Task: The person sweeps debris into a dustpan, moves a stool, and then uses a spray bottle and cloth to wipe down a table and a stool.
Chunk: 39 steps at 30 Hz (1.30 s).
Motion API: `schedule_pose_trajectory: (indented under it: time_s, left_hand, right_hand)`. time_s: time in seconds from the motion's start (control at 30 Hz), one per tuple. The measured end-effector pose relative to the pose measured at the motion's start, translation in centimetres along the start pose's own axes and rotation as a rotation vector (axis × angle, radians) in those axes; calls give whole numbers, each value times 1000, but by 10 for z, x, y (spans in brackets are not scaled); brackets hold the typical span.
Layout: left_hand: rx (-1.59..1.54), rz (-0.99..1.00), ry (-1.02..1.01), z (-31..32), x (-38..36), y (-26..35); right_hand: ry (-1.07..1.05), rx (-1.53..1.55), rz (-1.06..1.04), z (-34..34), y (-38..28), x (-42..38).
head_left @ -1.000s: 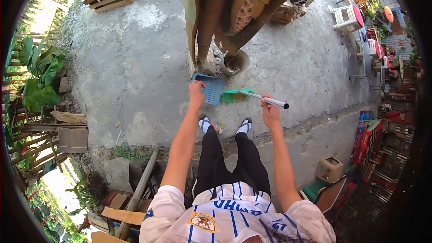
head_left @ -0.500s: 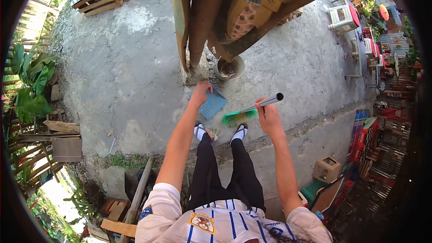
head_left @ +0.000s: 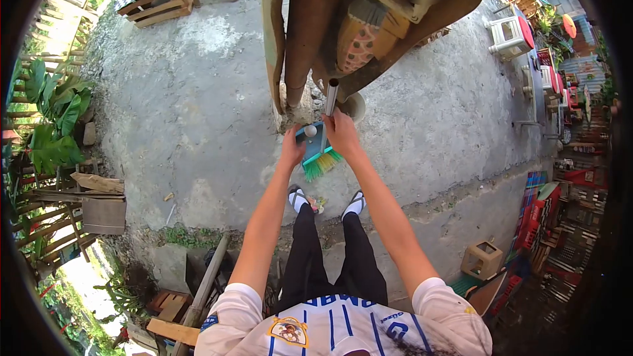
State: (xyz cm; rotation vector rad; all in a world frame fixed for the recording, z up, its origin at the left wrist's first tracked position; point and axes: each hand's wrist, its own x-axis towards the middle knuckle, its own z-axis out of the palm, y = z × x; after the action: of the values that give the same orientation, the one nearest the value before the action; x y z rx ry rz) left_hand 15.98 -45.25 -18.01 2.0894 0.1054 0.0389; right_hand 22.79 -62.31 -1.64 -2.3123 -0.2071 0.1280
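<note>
My right hand point(head_left: 342, 133) is closed around the metal handle of a broom point(head_left: 321, 164), whose green and yellowish bristles point down toward my feet. My left hand point(head_left: 292, 148) is closed at the left side of a blue dustpan point(head_left: 308, 138); the exact grip is partly hidden. A pale round end shows beside its fingers. The broom head overlaps the lower part of the dustpan, between my two hands. Behind my right hand stands a grey bucket point(head_left: 356, 107), partly covered by the broom handle.
A brown post point(head_left: 310, 20) with a painted board point(head_left: 369, 33) rises in front of me. Small litter point(head_left: 317, 205) lies between my feet on the concrete floor point(head_left: 198, 125). A wooden crate table point(head_left: 155, 0) is at upper left, stools point(head_left: 511, 36) at right, planks point(head_left: 198, 277) at lower left.
My right hand has brought the broom leftward and up, so its head is now at the dustpan. The broom handle stands more upright. My left hand stays at the dustpan, slightly lower.
</note>
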Motion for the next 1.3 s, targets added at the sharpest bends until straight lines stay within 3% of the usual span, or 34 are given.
schedule_pose_trajectory:
  time_s: [0.33, 0.7, 0.97, 1.17, 1.3]
  left_hand:
    - [-236, -309, 18, -52, -28, 57]
    - [-265, -265, 66, -87, -33, 90]
    - [-429, -330, 92, -113, -88, 126]
    - [-542, -445, 176, -121, -118, 165]
    - [-528, -410, 279, -126, -124, 148]
  right_hand:
    - [187, 49, 24, 45, -5, 57]
    - [294, -96, 190, 41, -18, 37]
    - [69, 257, 237, -32, -27, -71]
    - [16, 262, 221, -34, 8, -118]
    - [-186, 201, 140, -41, 1, -128]
